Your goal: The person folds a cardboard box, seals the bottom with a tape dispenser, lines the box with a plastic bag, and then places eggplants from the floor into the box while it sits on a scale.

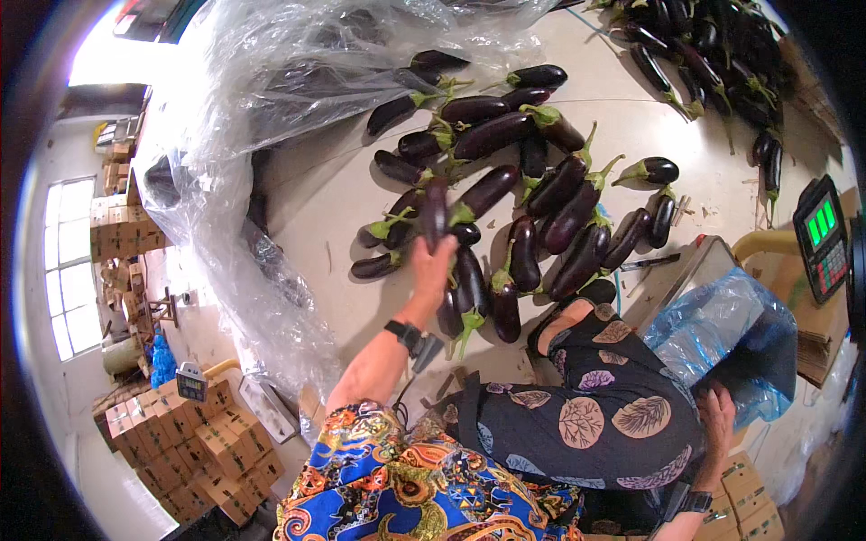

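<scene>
Blurred by motion, a dark purple eggplant (434, 209) stands up from my left hand (433, 267), whose fingers are wrapped around its lower end. Below and around it, several glossy eggplants (497, 189) with green stems lie loose on the pale floor. Over on the right, my right hand (717, 412) is at the near rim of a blue plastic bag (717, 311), fingers bent. The bag's mouth gapes, but its inside is dark. Whether those fingers pinch the plastic is unclear.
Clear plastic sheeting (270, 81) covers part of the floor at left. A larger eggplant heap (710, 54) lies at the far right. A digital scale display (822, 237) stands beside the bag. A knife (649, 262) lies near my foot. Cardboard boxes (196, 439) are stacked lower left.
</scene>
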Demonstrator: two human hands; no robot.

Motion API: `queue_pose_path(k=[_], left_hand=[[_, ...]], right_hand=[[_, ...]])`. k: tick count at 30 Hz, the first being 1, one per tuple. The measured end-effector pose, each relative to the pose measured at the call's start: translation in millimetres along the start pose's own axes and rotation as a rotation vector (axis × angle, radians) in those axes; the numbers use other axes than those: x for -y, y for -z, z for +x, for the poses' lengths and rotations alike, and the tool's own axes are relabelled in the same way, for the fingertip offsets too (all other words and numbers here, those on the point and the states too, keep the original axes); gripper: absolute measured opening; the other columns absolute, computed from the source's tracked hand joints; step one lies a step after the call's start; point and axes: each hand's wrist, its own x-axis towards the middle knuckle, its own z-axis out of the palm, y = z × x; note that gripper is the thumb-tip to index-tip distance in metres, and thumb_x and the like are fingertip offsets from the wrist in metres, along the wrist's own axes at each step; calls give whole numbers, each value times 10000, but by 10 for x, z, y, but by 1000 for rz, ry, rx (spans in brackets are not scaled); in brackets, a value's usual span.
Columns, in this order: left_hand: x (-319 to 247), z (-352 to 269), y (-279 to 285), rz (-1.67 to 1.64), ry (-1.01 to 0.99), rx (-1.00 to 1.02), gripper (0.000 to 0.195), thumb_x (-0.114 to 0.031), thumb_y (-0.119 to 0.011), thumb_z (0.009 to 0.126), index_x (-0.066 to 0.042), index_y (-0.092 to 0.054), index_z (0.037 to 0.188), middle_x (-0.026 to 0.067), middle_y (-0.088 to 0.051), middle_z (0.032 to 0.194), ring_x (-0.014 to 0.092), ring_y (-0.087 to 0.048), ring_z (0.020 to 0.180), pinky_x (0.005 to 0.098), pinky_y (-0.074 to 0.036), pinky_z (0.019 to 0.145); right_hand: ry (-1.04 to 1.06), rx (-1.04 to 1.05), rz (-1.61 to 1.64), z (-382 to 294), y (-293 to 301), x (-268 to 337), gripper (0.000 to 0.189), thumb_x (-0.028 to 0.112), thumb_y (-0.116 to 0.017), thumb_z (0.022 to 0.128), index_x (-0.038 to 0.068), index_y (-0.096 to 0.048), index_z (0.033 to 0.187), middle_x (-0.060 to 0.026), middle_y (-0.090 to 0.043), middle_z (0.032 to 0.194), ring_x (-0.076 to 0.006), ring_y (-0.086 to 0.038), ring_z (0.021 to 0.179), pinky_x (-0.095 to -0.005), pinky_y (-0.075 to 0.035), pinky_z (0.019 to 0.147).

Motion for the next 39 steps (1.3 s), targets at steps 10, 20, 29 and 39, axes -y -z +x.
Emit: queue_pose_path(k=[10, 20, 29, 39], left_hand=[[-170, 674, 799, 278, -423, -173, 183, -92, -552, 841, -28, -595, 1007, 117, -635, 864, 228, -608, 823, 359, -475, 766], [257, 1991, 1049, 845, -207, 223, 611, -381, -634, 741, -21, -508, 1219, 189, -605, 1132, 337, -578, 1043, 401, -459, 884], [-22, 1570, 640, 1122, -115, 532, 666, -487, -791, 531, -13, -530, 921, 180, -583, 957, 326, -565, 909, 397, -448, 762], [40, 1357, 548, 653, -275, 299, 577, -271, -714, 676, 0, -512, 1144, 211, -558, 1124, 341, -537, 1049, 391, -427, 889]], right_hand=[[55, 41, -117, -54, -119, 112, 311, 208, -515, 884, -7, -570, 1102, -78, -609, 953, -150, -560, 862, -257, -447, 767], [129, 69, -157, 83, -98, -140, 306, 229, -542, 893, 7, -556, 1102, -63, -595, 896, -155, -541, 714, -282, -451, 635], [10, 86, -147, -80, -195, 129, 348, 224, -544, 871, -41, -558, 1097, -94, -598, 988, -186, -550, 896, -289, -435, 822], [37, 57, -201, 14, -149, -166, 257, 184, -545, 872, -24, -563, 1021, -69, -590, 890, -162, -530, 803, -277, -435, 739]])
